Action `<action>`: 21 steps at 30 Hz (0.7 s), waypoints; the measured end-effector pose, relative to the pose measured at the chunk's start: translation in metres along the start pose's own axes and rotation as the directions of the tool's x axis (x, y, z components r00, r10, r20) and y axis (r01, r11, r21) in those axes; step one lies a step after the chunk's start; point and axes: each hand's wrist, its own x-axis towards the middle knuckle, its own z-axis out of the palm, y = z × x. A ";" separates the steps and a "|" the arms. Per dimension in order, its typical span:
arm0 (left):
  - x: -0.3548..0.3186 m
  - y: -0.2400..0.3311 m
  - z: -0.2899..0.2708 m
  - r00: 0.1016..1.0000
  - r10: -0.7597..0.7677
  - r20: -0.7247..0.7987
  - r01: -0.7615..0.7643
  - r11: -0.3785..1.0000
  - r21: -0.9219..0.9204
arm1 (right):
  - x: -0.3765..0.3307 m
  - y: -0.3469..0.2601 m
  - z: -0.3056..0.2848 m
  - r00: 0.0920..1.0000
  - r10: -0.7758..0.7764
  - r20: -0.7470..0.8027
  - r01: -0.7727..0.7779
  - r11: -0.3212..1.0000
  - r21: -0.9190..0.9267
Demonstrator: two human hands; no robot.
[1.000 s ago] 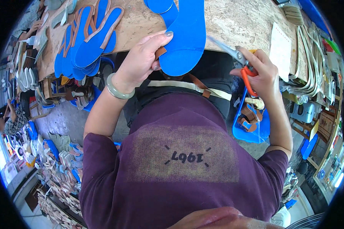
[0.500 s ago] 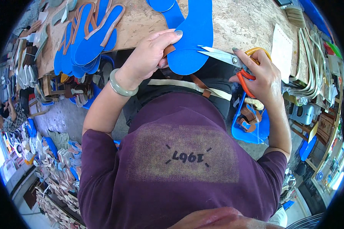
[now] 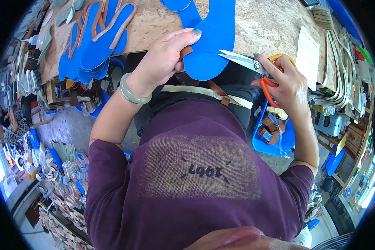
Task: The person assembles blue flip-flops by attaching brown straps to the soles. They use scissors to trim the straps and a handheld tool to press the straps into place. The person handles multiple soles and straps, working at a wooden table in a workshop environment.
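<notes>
A long blue insole [image 3: 208,66] reaches past the table's near edge, its rounded end toward me. My left hand [image 3: 166,54] grips its left side, thumb on top, and a small brown leather piece [image 3: 186,52] shows beside the fingers. In my right hand [image 3: 288,83] are scissors [image 3: 246,62] with orange and yellow handles. Their blades are parted, the tips over the insole's right side near its rounded end; whether they touch it I cannot tell. Another blue insole [image 3: 191,18] lies farther back, partly hidden behind the held one.
Several blue insoles with brown edging [image 3: 98,52] lie piled on the wooden table [image 3: 262,21] at left. A paper sheet [image 3: 307,52] and hanging pale strips [image 3: 339,71] are at right. Below, a blue basket [image 3: 260,143] holds brown pieces. Another person [image 3: 14,127] is at far left.
The insole and my left hand have shifted slightly to the right. The scissors have barely moved, their blades still parted at the insole's edge.
</notes>
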 end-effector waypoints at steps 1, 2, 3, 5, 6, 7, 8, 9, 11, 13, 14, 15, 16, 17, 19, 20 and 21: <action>0.000 0.000 0.001 1.000 -0.001 -0.011 0.001 1.000 -0.020 | 0.000 0.000 -0.001 1.000 -0.003 -0.004 0.003 1.000 -0.006; -0.001 0.001 0.002 1.000 -0.003 -0.022 0.002 0.999 -0.039 | -0.001 -0.001 -0.002 1.000 -0.006 -0.009 0.006 1.000 -0.012; 0.000 0.000 0.001 1.000 -0.002 -0.001 0.002 0.999 -0.040 | -0.001 -0.001 -0.003 1.000 -0.006 -0.006 0.006 1.000 -0.028; 0.001 -0.001 -0.001 0.999 0.001 0.038 0.000 0.999 -0.042 | 0.000 -0.002 -0.004 1.000 -0.008 -0.001 0.008 0.998 -0.057; 0.001 0.000 0.000 1.000 0.007 0.024 -0.006 0.999 -0.039 | -0.001 -0.002 -0.004 1.000 -0.015 -0.006 0.015 0.998 -0.065; 0.001 0.000 0.003 1.000 0.013 0.007 -0.012 0.999 -0.036 | -0.001 -0.001 -0.004 1.000 -0.024 -0.010 0.023 0.997 -0.072; 0.000 0.001 0.004 1.000 0.019 -0.010 -0.019 0.999 -0.034 | -0.001 0.000 -0.003 0.999 -0.033 -0.015 0.031 0.996 -0.080; 0.001 0.000 0.002 1.000 0.009 0.014 -0.009 0.999 -0.049 | -0.002 0.000 -0.002 0.999 -0.035 -0.010 0.034 0.996 -0.086; 0.005 -0.002 -0.002 0.997 -0.010 0.073 0.015 0.997 -0.079 | -0.004 0.001 -0.001 1.000 -0.030 0.000 0.030 0.994 -0.105; 0.004 0.000 0.001 0.998 -0.031 0.050 0.034 0.998 -0.062 | -0.005 0.001 0.001 0.998 -0.045 -0.036 0.041 0.993 -0.112; 0.004 0.001 0.001 0.998 -0.043 0.037 0.045 0.998 -0.053 | -0.005 0.001 0.003 0.997 -0.053 -0.053 0.046 0.992 -0.115; 0.005 0.001 0.001 0.998 -0.034 0.052 0.036 0.999 -0.029 | -0.007 0.001 0.005 0.997 -0.040 -0.064 0.034 0.995 -0.089; 0.005 0.000 0.000 0.998 -0.022 0.061 0.023 1.000 -0.006 | -0.008 0.002 0.009 0.997 -0.033 -0.075 0.029 0.998 -0.062; 0.004 0.000 -0.001 0.997 -0.011 0.071 0.010 1.000 0.018 | -0.009 0.002 0.012 0.996 -0.027 -0.086 0.024 0.999 -0.036; 0.002 0.003 0.005 1.000 -0.010 0.001 0.010 0.999 0.052 | -0.009 -0.003 0.017 0.990 0.076 -0.120 -0.050 0.977 0.207; 0.002 0.004 0.007 0.999 -0.010 -0.032 0.012 0.998 0.069 | -0.009 -0.005 0.017 0.983 0.131 -0.127 -0.084 0.942 0.325; 0.003 0.005 0.006 1.000 -0.008 -0.009 0.009 0.998 0.068 | -0.008 -0.007 0.013 0.981 0.180 -0.070 -0.146 0.929 0.339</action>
